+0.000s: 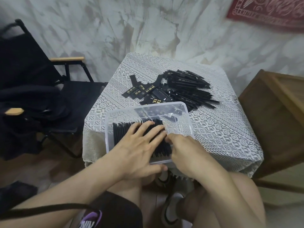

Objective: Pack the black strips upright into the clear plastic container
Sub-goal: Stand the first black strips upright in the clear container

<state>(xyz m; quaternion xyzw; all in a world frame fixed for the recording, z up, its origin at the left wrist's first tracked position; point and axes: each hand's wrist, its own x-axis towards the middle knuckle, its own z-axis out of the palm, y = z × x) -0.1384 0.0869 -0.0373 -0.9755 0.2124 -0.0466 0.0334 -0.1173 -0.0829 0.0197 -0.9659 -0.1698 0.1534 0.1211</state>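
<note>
The left hand (139, 145) rests with fingers (147, 128) spread flat on the upright black strips (121, 134) in the clear rectangular plastic container (189, 120). The right hand (187, 150) reaches in beside them, and whether its fingers (174, 137) pinch anything cannot be told. Beyond, a loose heap of black strips (185, 89) lies on the lace-covered bench (222, 129).

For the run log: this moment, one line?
left hand flat on upright black strips; right hand at row end; clear plastic container part-filled; loose pile behind
</note>
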